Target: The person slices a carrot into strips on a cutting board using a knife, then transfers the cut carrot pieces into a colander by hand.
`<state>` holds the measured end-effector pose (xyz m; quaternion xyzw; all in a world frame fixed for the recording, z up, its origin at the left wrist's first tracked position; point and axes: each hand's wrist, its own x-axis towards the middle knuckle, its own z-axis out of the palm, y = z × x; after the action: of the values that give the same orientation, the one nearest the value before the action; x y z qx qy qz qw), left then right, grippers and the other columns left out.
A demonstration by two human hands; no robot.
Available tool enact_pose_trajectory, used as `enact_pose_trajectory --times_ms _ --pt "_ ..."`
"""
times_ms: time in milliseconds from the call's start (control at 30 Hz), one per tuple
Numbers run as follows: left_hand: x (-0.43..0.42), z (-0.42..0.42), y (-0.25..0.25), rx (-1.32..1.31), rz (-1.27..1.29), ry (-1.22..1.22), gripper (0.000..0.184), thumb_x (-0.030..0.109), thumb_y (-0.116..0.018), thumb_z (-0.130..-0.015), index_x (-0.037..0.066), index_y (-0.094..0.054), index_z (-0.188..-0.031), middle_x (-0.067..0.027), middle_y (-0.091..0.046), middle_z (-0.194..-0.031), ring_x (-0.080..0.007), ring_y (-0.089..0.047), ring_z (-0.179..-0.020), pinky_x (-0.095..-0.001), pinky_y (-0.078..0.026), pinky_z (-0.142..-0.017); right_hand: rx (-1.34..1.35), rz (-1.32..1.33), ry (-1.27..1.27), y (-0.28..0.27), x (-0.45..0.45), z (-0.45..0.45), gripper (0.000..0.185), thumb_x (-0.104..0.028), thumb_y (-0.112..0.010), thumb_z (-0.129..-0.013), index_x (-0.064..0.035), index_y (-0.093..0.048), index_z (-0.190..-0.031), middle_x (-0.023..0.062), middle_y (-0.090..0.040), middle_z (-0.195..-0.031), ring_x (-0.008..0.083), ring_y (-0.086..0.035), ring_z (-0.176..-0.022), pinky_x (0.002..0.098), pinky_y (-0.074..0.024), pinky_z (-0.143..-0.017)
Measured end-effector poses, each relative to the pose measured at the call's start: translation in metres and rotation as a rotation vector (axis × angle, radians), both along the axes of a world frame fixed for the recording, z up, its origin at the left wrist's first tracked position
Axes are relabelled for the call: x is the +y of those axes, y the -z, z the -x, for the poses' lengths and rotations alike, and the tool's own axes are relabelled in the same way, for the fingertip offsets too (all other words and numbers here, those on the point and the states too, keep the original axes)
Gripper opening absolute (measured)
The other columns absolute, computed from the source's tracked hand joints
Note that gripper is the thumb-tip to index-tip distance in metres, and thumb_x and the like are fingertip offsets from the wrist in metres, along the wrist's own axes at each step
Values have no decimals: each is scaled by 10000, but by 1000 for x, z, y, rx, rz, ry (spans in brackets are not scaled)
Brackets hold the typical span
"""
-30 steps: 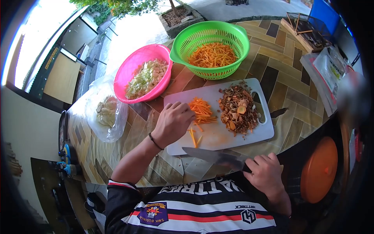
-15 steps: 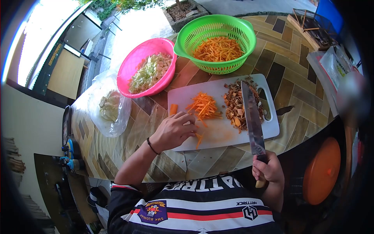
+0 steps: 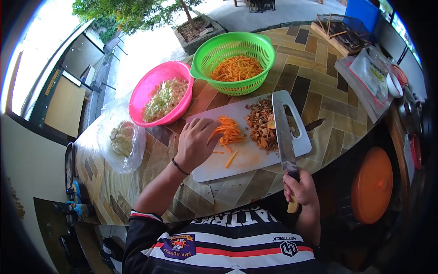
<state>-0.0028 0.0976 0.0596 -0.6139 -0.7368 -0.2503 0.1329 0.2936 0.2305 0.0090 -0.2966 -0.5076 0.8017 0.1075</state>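
Holding of the knife [image 3: 284, 141] by the right hand [image 3: 301, 188] is noted.
The handle is clamped just off the near edge of the cutting board [image 3: 255, 165]; the blade is angled over the brown scraps [image 3: 261, 124] near the board's right end. The left hand [image 3: 195, 140] is held apart, over the left end, beside the carrot strips [image 3: 230, 131]; whether anything is gripped cannot be told. The green basket [image 3: 237, 87] is placed beyond the far edge.

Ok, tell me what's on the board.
Orange strips and brown scraps. The left hand and the knife block parts of the board; whatever lies beneath both piles can't be seen.
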Motion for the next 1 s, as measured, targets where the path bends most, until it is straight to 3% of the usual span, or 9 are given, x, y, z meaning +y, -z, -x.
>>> enact_pose_trajectory --times_ms 133,300,433,533,867,1000 --pt "-28 -21 12 -111 231 -87 207 163 -743 -794 71 -692 -972 -63 -651 -956 -281 -613 -924 -381 -498 -789 -4 -41 21 -2 -3 2 167 -166 -603 -943 -12 -544 -923 27 -518 -594 108 -511 -439 264 -458 -422" --pt "-37 -20 38 -197 180 -58 89 116 -687 -832 61 -628 -870 -81 -590 -873 -305 -587 -879 -414 -479 -783 -16 -59 21 1 -4 2 197 -176 -601 -941 -1 -532 -884 33 -514 -580 120 -508 -420 270 -450 -411" --pt "-37 -36 41 -174 125 -66 126 110 -686 -825 64 -609 -915 -98 -586 -904 -313 -585 -901 -400 -482 -784 -34 -76 29 -1 -3 3 200 -179 -601 -938 -3 -527 -878 35 -511 -579 128 -509 -419 274 -445 -407" --pt "-32 -52 41 -281 154 -27 133 130 -695 -824 69 -609 -905 -93 -592 -894 -312 -592 -894 -399 -485 -786 -19 -72 18 3 -2 2 203 -191 -604 -942 -11 -526 -889 32 -506 -586 128 -509 -424 276 -449 -410" --pt "-24 -59 48 -195 357 -107 148 189 -640 -873 59 -601 -933 -111 -606 -922 -322 -597 -919 -447 -485 -800 -8 -88 11 5 -2 1 214 -212 -601 -950 -17 -525 -904 39 -512 -598 137 -513 -434 286 -446 -412" --pt "-4 -46 30 -143 171 -156 138 170 -640 -871 51 -595 -926 -112 -609 -912 -322 -599 -919 -451 -476 -811 -20 -129 4 11 -1 0 215 -212 -599 -950 -15 -526 -904 40 -511 -594 148 -516 -431 293 -440 -409"
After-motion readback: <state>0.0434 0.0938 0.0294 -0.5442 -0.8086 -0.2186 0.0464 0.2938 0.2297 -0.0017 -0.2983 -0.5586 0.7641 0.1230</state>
